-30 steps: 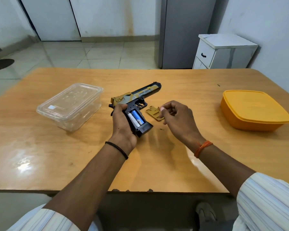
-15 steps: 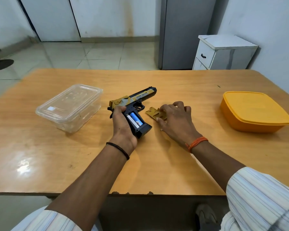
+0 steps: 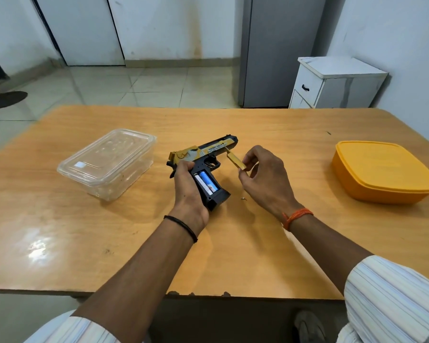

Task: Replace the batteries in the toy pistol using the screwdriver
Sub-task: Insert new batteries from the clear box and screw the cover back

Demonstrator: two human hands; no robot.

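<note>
on the orange wooden worktop (image 3: pixel 84 243), the left hand (image 3: pixel 187 191) clenches the handle of the black-and-gold plastic toy pistol (image 3: pixel 203 158), its blue and white batteries (image 3: pixel 206 183) exposed, while just beside it the right hand (image 3: pixel 265 181) pinches the flat gold battery cover (image 3: pixel 236 160).

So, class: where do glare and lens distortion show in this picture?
Head view: bright glare patch on the table at near left; wide-angle lens bows the table's edges and tilts the walls; pistol and both hands stay sharp.
</note>
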